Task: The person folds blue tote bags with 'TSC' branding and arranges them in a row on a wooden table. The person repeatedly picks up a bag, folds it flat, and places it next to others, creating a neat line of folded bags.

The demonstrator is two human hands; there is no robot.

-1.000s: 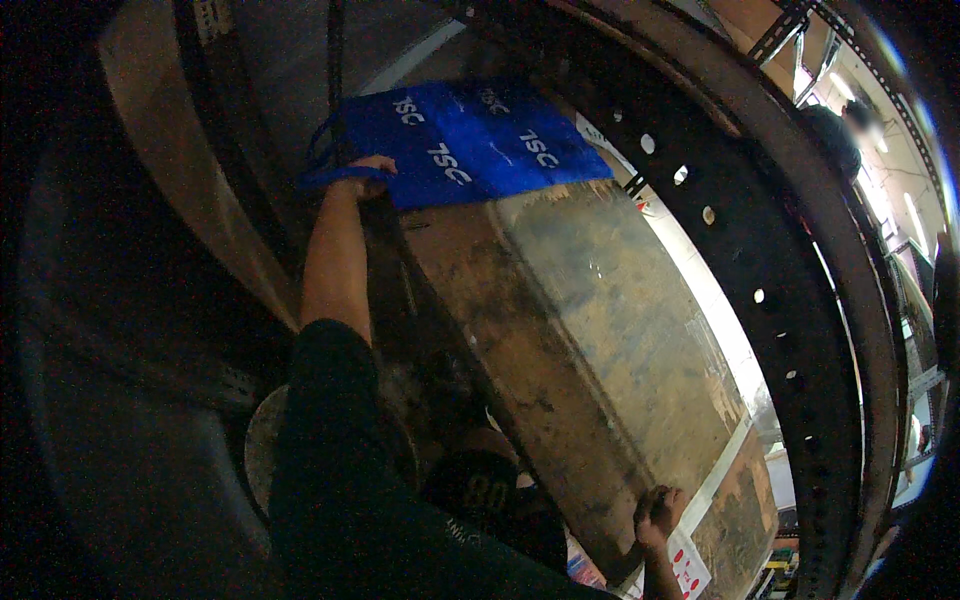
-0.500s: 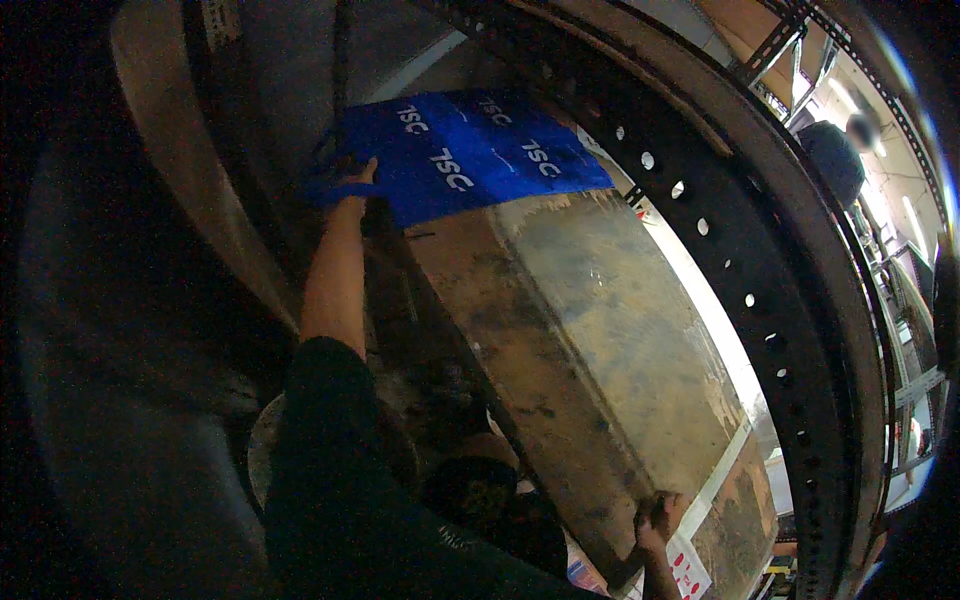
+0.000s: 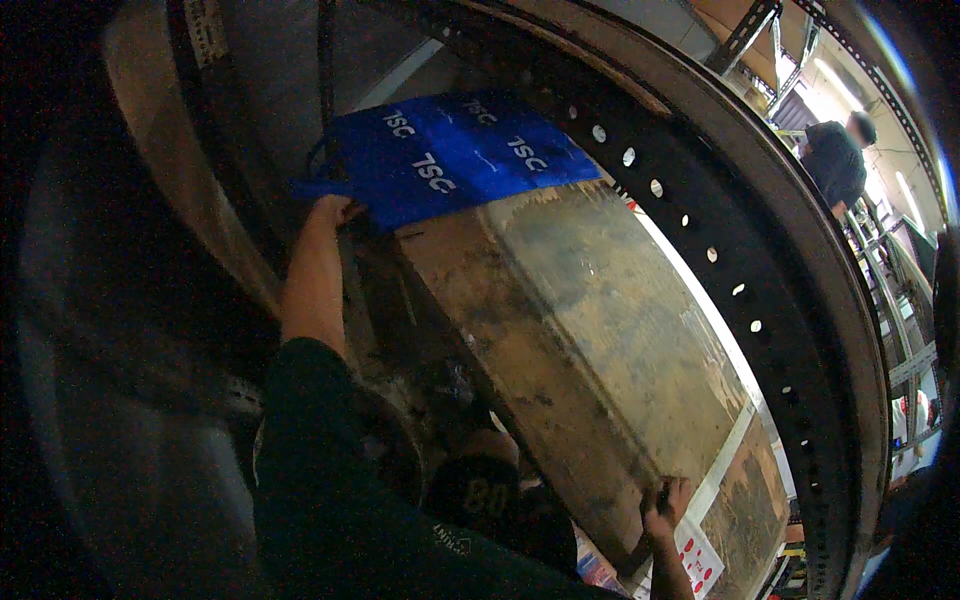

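A long, worn brown box [image 3: 600, 290], cardboard-looking and scuffed, slants from the upper middle down to the lower right. Pale tape crosses its near end. Over its far end lies a blue bag [image 3: 450, 160] with white print and a strap at its left. My left hand [image 3: 338, 211] is at the bag's near left corner with its fingers curled at the edge, partly hidden. Lower right, my right hand [image 3: 664, 507] has bent fingers gripping the box's long edge near the tape.
A dark perforated metal beam [image 3: 690, 225] curves along the box's far right side. Metal shelving [image 3: 905, 370] stands beyond it, and another person [image 3: 838, 160] is at the upper right. Below my left arm is a dark cap-like shape [image 3: 485, 490]. A label with red spots [image 3: 698, 562] is near the box's end.
My left hand has slid down slightly at the bag's corner, and its raised fingers are now curled. My right hand keeps its place on the box. The view has shifted a little.
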